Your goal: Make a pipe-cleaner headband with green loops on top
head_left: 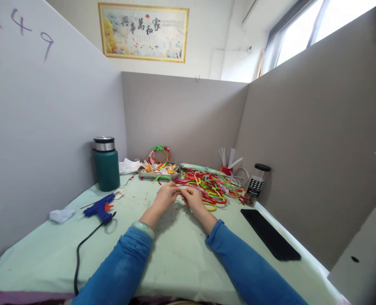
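My left hand (166, 196) and my right hand (191, 198) meet over the middle of the pale green table (181, 254), fingers pinched together on a thin pink pipe cleaner (179, 189) stretched between them. Just beyond the hands lies a tangled heap of red, green, yellow and pink pipe cleaners (211, 188). Both forearms wear blue sleeves, and a pale bangle sits on the left wrist.
A blue glue gun (99, 208) with a black cord lies at left, near a white cloth (61, 215) and a green flask (106, 163). A metal tray (158, 170) of scraps stands at the back. A black phone (269, 234) and a dark-lidded jar (256, 182) are at right. Grey partitions enclose the table.
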Demonstrator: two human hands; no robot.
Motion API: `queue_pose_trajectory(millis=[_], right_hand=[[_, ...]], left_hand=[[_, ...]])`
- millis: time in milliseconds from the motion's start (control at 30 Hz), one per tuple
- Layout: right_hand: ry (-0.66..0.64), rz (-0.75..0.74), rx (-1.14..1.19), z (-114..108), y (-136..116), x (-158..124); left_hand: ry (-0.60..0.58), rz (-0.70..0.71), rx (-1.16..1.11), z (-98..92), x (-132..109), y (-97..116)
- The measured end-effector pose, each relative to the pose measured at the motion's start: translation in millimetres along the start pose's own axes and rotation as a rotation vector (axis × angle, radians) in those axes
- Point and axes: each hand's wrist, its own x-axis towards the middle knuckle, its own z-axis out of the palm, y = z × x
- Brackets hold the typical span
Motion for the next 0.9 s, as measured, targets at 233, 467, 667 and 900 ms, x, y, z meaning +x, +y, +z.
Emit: queue_pose_trajectory(millis=[233, 467, 667, 900], right_hand=[[0.012, -0.065, -0.116, -0.7, 8.2, 3.5], [0.01, -0.108, -0.165, -1.2, 5.4, 3.1], [0.002, -0.102, -0.178, -2.2, 5.8, 2.4], [-0.015, -0.068, -0.137, -0.5, 3.3, 1.9]], left_hand=[[-0.051, -0.047, 0.01, 0.0, -0.1, 2.9], [-0.038, -0.085, 0.009, 2.0, 0.0, 1.9], [-0.04, -0.077, -0.004, 1.1, -0.3, 3.0], [-0.057, -0.175, 0.037, -1.8, -0.3, 7.5]])
